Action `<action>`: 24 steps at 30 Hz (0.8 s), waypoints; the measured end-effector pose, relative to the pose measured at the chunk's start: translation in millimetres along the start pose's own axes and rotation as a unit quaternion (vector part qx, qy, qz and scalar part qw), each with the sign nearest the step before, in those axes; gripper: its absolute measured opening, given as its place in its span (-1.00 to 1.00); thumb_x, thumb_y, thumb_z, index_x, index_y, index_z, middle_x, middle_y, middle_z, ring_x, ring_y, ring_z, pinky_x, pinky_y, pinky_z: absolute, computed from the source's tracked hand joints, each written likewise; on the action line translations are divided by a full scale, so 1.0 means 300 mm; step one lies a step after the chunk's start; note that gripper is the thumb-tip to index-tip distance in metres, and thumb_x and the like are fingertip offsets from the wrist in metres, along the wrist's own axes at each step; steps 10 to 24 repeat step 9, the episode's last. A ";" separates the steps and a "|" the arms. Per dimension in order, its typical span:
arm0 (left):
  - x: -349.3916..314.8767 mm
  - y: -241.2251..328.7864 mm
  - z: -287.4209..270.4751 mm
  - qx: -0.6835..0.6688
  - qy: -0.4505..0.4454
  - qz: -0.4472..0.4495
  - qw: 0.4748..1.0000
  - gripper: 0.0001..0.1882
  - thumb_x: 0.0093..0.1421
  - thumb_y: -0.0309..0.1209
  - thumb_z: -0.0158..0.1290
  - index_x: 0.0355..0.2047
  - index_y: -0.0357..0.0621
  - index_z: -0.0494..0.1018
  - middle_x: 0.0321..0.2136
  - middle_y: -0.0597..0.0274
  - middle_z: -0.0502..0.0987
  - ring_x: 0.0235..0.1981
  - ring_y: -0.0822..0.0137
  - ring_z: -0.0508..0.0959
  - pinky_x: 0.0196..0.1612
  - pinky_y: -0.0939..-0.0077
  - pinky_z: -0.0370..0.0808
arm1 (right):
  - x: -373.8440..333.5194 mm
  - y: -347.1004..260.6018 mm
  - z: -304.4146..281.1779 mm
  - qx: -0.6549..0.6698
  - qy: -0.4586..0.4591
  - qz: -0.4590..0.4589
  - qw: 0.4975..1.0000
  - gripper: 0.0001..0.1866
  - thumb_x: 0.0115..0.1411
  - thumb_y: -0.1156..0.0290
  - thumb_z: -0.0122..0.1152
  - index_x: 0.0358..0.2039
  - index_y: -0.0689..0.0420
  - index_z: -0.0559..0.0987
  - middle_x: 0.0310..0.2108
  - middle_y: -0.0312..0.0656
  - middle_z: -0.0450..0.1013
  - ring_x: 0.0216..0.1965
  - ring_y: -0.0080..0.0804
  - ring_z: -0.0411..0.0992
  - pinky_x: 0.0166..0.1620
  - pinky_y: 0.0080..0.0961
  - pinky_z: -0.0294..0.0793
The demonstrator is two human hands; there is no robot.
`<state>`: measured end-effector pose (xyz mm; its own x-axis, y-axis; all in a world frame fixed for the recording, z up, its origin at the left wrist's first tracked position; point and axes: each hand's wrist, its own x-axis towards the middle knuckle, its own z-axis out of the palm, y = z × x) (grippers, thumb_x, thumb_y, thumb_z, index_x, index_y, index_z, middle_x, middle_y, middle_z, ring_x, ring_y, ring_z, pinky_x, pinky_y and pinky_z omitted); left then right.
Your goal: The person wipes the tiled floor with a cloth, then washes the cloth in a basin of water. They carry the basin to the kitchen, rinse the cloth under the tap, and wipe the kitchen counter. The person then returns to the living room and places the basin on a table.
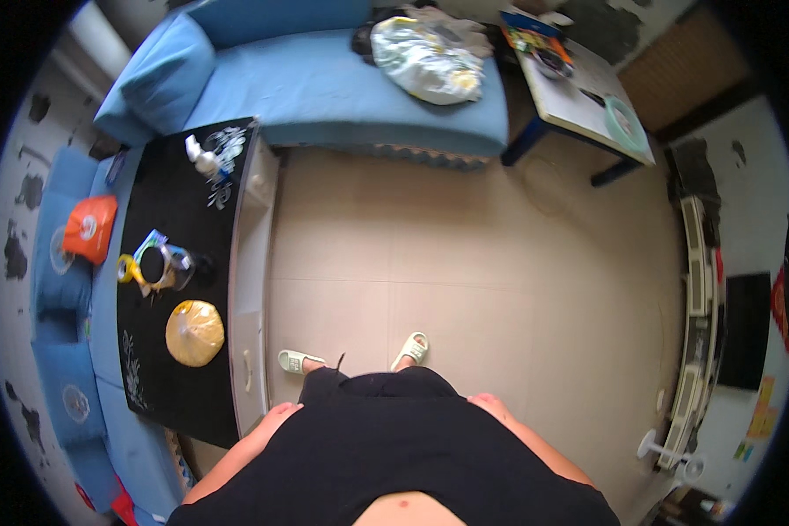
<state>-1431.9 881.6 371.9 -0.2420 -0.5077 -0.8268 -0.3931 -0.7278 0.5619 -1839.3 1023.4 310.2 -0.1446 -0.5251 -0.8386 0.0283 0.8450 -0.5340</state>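
My left hand [282,412] rests against the left side of my black clothing [386,438], close to the dark coffee table. On the other side, my right hand [489,404] lies against my right hip. The fingers of both are mostly hidden, so whether they are open or closed does not show. The black-topped coffee table [171,272] stands to my left, with a clear bag of something yellow [195,333] on it. Farther up the table are a dark-lidded jar [155,266], a yellow roll of tape [127,268] and a white pump bottle [203,159].
A blue sofa [324,83] spans the far side, with a bundled patterned cloth [430,61] on it. An orange bag [90,228] lies on the left sofa. A white-topped table [579,101] holds a green basin [625,124]. A white fan [691,467] stands at right on the tiled floor [473,272].
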 end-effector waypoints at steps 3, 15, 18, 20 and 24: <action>0.074 0.138 0.185 0.088 -0.003 -0.003 0.996 -0.60 0.13 -0.04 -0.04 -0.52 -0.17 0.39 -0.63 0.40 0.37 -0.55 0.57 0.37 -0.50 0.62 0.32 | -0.068 0.103 -0.180 0.038 0.077 0.023 0.996 -0.55 0.05 0.08 0.07 -0.39 0.31 0.50 -0.47 -0.16 0.46 -0.39 -0.46 0.39 -0.28 -0.48 0.37; 0.268 0.466 0.556 0.355 -0.032 0.067 0.932 -0.51 0.13 -0.01 -0.07 -0.23 -0.24 0.40 -0.40 0.14 0.47 -0.32 0.36 0.44 -0.22 0.50 0.36 | 0.068 0.220 -0.426 0.022 0.108 -0.022 0.994 -0.51 0.04 0.03 0.08 -0.20 0.21 0.47 -0.34 -0.11 0.48 -0.29 -0.40 0.42 -0.19 -0.46 0.37; 0.268 0.466 0.556 0.355 -0.032 0.067 0.932 -0.51 0.13 -0.01 -0.07 -0.23 -0.24 0.40 -0.40 0.14 0.47 -0.32 0.36 0.44 -0.22 0.50 0.36 | 0.068 0.220 -0.426 0.022 0.108 -0.022 0.994 -0.51 0.04 0.03 0.08 -0.20 0.21 0.47 -0.34 -0.11 0.48 -0.29 -0.40 0.42 -0.19 -0.46 0.37; 0.268 0.466 0.556 0.355 -0.032 0.067 0.932 -0.51 0.13 -0.01 -0.07 -0.23 -0.24 0.40 -0.40 0.14 0.47 -0.32 0.36 0.44 -0.22 0.50 0.36 | 0.068 0.220 -0.426 0.022 0.108 -0.022 0.994 -0.51 0.04 0.03 0.08 -0.20 0.21 0.47 -0.34 -0.11 0.48 -0.29 -0.40 0.42 -0.19 -0.46 0.37; 0.268 0.466 0.556 0.355 -0.032 0.067 0.932 -0.51 0.13 -0.01 -0.07 -0.23 -0.24 0.40 -0.40 0.14 0.47 -0.32 0.36 0.44 -0.22 0.50 0.36 | 0.068 0.220 -0.426 0.022 0.108 -0.022 0.994 -0.51 0.04 0.03 0.08 -0.20 0.21 0.47 -0.34 -0.11 0.48 -0.29 -0.40 0.42 -0.19 -0.46 0.37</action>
